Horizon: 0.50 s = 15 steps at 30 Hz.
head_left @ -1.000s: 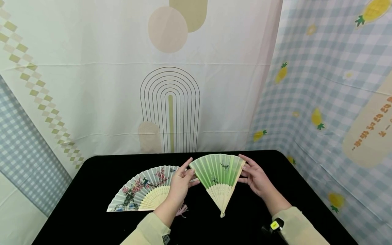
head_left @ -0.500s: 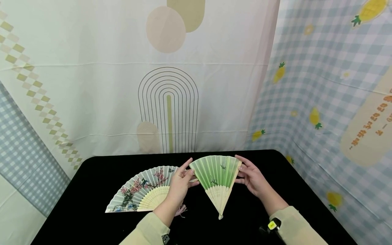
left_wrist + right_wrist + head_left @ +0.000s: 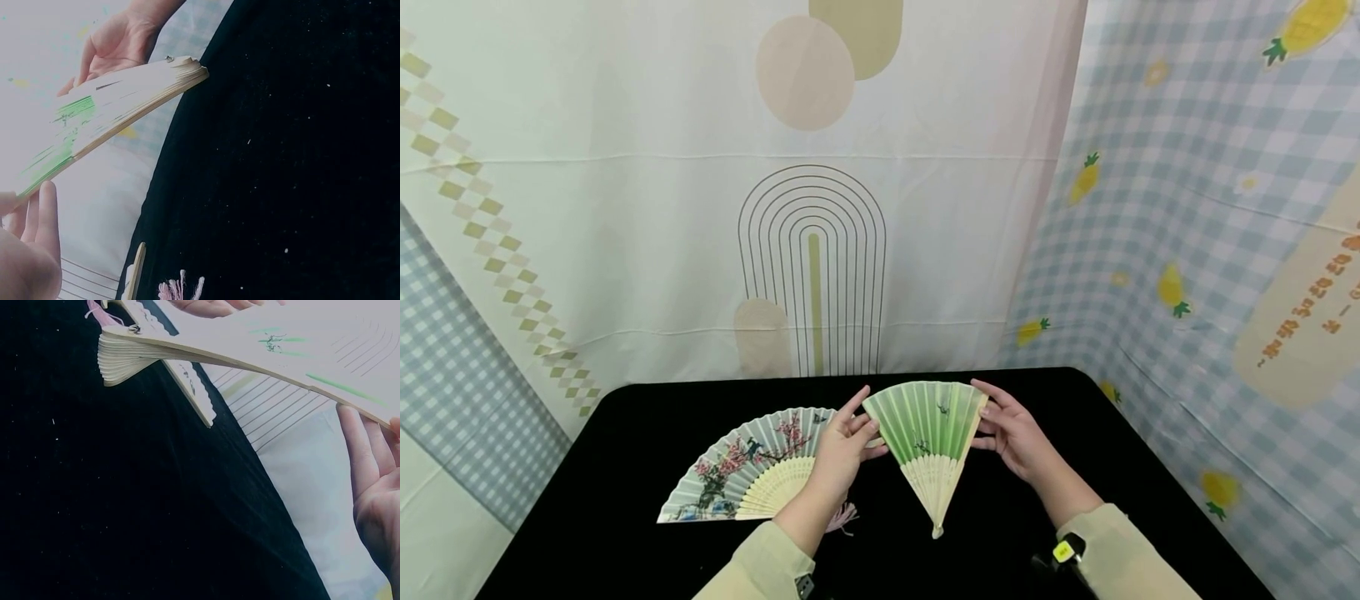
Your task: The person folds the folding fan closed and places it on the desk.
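Note:
A green folding fan (image 3: 923,425) with pale wooden ribs is partly spread between both hands, its pivot end pointing down toward the person. On its left edge, the left hand (image 3: 842,446) pinches the outer rib between thumb and fingers. The right hand (image 3: 1017,433) pinches the opposite outer rib near the top corner. In the left wrist view the fan (image 3: 119,119) is held up over the table, its ribs stacked at the pivot. Behind the left hand lies a second folding fan (image 3: 741,462), widely spread, white with pink blossoms; the left forearm hides part of it.
A pink tassel (image 3: 842,518) hangs from the second fan beside the left wrist. The black-covered table (image 3: 1000,542) ends at a patterned white curtain (image 3: 662,250) behind, with a blue checked curtain (image 3: 1150,208) along the right side.
The right hand has moved slightly left, with the green fan's right edge, so the fan is a little narrower. The left hand stays nearly in place.

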Each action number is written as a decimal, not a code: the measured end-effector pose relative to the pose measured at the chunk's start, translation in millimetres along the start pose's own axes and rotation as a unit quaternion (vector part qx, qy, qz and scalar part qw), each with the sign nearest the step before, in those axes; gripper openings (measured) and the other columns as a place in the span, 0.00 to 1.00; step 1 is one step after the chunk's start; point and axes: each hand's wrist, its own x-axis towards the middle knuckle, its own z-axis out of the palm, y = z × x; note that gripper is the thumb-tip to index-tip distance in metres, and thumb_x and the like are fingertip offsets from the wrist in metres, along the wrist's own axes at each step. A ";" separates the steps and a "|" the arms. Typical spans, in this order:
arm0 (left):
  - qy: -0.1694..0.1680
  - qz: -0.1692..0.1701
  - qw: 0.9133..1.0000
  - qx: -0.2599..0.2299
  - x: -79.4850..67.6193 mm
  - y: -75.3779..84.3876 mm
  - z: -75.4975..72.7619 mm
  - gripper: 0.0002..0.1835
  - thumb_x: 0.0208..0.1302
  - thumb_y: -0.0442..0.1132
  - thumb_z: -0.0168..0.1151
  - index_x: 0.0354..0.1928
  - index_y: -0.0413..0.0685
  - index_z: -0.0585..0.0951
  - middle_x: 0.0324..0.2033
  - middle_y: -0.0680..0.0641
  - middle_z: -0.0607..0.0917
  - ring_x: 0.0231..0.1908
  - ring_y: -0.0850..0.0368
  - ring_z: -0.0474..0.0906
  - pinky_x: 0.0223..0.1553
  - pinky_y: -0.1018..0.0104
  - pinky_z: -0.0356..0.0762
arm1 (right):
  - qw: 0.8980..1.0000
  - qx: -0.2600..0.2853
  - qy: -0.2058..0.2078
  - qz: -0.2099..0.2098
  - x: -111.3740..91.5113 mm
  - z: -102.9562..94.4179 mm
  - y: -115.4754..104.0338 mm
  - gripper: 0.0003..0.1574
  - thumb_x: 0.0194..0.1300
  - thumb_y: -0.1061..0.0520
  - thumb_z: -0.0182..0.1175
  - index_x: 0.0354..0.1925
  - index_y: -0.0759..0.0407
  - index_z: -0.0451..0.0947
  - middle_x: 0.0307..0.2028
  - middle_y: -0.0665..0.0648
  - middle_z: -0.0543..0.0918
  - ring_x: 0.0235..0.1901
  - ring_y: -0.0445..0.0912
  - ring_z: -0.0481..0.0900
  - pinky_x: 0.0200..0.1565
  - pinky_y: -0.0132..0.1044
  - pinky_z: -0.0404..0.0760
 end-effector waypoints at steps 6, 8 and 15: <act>-0.001 -0.003 1.000 -0.001 -0.5 0.4 0.4 0.33 0.72 0.27 0.55 0.75 0.56 0.64 0.39 0.49 0.82 0.37 0.57 0.81 0.42 0.56 0.86 | 1.000 -0.004 0.005 0.008 2.6 1.7 1.4 0.33 0.80 0.63 0.44 0.78 0.58 0.50 0.53 0.51 0.83 0.46 0.47 0.85 0.41 0.42 0.87; -0.003 -0.002 1.000 -0.002 -0.3 0.2 0.3 0.33 0.72 0.27 0.55 0.75 0.56 0.64 0.40 0.49 0.83 0.37 0.57 0.81 0.42 0.57 0.86 | 1.000 -0.001 0.004 0.008 3.2 1.8 2.5 0.32 0.79 0.63 0.44 0.77 0.56 0.53 0.53 0.51 0.83 0.46 0.47 0.86 0.41 0.42 0.87; -0.011 0.005 1.000 0.000 -0.7 -0.1 -0.3 0.33 0.72 0.28 0.55 0.76 0.54 0.63 0.50 0.38 0.83 0.40 0.56 0.84 0.43 0.55 0.86 | 1.000 0.013 -0.008 0.005 4.4 3.0 4.9 0.29 0.79 0.64 0.44 0.73 0.48 0.63 0.54 0.52 0.83 0.46 0.48 0.86 0.41 0.42 0.87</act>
